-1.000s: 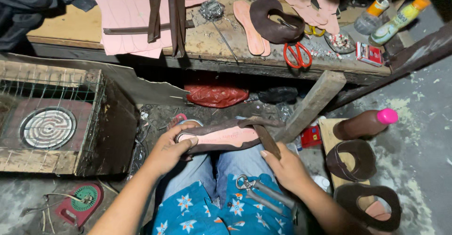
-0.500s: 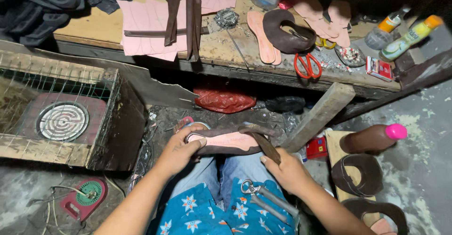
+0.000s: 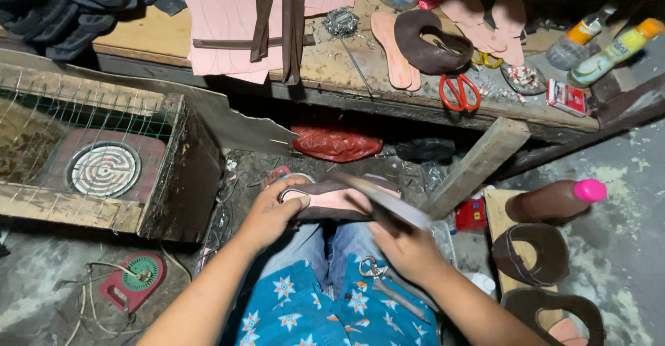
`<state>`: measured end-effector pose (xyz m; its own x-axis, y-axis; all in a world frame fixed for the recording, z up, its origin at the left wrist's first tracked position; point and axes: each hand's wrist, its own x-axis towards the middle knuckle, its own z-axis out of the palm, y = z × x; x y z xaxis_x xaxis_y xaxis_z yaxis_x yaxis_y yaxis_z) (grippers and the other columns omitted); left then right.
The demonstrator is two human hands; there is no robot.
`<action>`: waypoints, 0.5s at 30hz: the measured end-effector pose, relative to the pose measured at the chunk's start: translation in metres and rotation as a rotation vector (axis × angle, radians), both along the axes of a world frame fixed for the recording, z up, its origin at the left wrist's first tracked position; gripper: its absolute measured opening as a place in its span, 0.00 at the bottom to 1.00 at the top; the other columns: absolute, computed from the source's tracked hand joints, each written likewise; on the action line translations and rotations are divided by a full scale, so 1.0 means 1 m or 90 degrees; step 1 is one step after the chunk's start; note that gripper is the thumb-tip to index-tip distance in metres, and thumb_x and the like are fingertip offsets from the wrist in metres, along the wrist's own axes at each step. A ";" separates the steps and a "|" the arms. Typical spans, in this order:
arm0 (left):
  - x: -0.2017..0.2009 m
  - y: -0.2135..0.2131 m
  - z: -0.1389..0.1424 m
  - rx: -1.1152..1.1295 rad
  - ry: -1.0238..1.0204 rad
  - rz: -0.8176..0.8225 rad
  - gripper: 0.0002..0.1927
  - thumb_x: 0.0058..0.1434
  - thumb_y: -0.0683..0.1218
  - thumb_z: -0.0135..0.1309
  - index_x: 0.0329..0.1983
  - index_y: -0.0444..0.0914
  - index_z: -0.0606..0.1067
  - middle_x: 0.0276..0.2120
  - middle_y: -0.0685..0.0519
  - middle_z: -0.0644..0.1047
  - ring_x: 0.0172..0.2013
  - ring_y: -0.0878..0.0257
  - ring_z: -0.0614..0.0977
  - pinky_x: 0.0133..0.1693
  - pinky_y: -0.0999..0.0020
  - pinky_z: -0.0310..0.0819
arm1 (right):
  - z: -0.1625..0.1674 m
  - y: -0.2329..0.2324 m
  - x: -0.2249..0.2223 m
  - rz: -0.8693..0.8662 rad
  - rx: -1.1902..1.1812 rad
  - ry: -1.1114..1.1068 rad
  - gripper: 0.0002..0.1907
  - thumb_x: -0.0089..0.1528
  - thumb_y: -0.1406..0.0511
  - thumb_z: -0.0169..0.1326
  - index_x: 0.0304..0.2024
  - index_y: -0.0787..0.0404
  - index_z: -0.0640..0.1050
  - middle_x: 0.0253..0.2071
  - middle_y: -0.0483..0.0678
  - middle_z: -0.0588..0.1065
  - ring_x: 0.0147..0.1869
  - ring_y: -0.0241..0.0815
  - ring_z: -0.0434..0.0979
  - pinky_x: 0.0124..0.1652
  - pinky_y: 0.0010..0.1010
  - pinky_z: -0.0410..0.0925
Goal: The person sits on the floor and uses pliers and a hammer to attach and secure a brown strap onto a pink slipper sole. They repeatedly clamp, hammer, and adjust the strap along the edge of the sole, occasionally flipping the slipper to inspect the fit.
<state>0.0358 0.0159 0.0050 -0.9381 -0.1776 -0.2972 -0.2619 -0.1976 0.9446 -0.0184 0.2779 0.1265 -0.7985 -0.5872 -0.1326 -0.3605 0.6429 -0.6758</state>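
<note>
Step in hand: I read this as fitting or pressing a strap onto a sandal sole [image 3: 332, 200] that lies across my knees; the work looks mid-way, the strap not yet settled flat.
Left hand [image 3: 273, 214]: curled round the heel end of the sandal sole, thumb on top, fingers under, clamping it steady.
Right hand [image 3: 409, 249]: closed on a dark flat strip [image 3: 388, 204], blurred; it lies slanted over the toe end of the sole. I cannot tell whether it is a tool or a strap piece.
Where the piece sits: on my lap, above the blue flowered cloth [image 3: 325, 311], just in front of the workbench edge [image 3: 159, 41].
Next move, my guess: it calls for a firm left grip while the right brings the strip down squarely on the pink face of the sole; a slip would skew the join.
On my lap: pliers [image 3: 377, 273] lie just under the right wrist, near enough to snag.
In the way: a wooden plank [image 3: 478, 166] leans from the floor to the bench, right beside the strip's far end; little room to swing.
Bench: pink sheets [image 3: 228, 20], dark strips [image 3: 291, 27], red scissors [image 3: 458, 91], glue bottles [image 3: 609, 45].
Left of me: a wire-fronted box with a coil heater [image 3: 104, 169].
Right floor: finished sandals [image 3: 533, 252], a brown bottle with a pink cap [image 3: 554, 199].
</note>
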 end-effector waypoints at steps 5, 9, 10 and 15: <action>0.006 -0.005 0.046 -0.219 0.124 -0.100 0.23 0.58 0.46 0.58 0.56 0.37 0.75 0.48 0.52 0.81 0.50 0.63 0.80 0.53 0.68 0.72 | -0.017 0.020 -0.025 -0.099 0.091 -0.010 0.25 0.58 0.49 0.57 0.47 0.60 0.77 0.35 0.61 0.80 0.44 0.61 0.83 0.44 0.46 0.72; 0.006 0.006 0.093 -0.748 -0.201 -0.366 0.32 0.54 0.56 0.63 0.64 0.56 0.72 0.58 0.53 0.77 0.59 0.49 0.74 0.60 0.55 0.67 | -0.020 0.022 -0.096 -0.118 -0.014 0.221 0.25 0.60 0.56 0.57 0.54 0.63 0.72 0.46 0.62 0.77 0.52 0.65 0.77 0.48 0.49 0.69; 0.001 0.016 0.100 -0.759 -0.125 -0.379 0.33 0.51 0.56 0.64 0.62 0.51 0.72 0.58 0.51 0.76 0.59 0.47 0.73 0.59 0.54 0.67 | -0.025 0.019 -0.114 -0.105 -0.044 0.286 0.25 0.60 0.58 0.57 0.55 0.64 0.71 0.50 0.63 0.76 0.54 0.65 0.76 0.49 0.49 0.68; -0.044 0.063 0.113 -0.611 0.041 -0.431 0.37 0.47 0.59 0.65 0.58 0.38 0.73 0.54 0.41 0.78 0.56 0.45 0.77 0.57 0.55 0.70 | -0.050 -0.015 -0.206 -0.144 0.105 0.407 0.29 0.56 0.62 0.61 0.59 0.62 0.72 0.49 0.59 0.73 0.53 0.63 0.75 0.51 0.50 0.68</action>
<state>-0.0086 0.0793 0.1176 -0.9358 0.2371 -0.2610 0.0132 0.7631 0.6461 -0.2245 0.2632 0.0763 -0.8496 -0.4101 0.3315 -0.5006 0.8249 -0.2625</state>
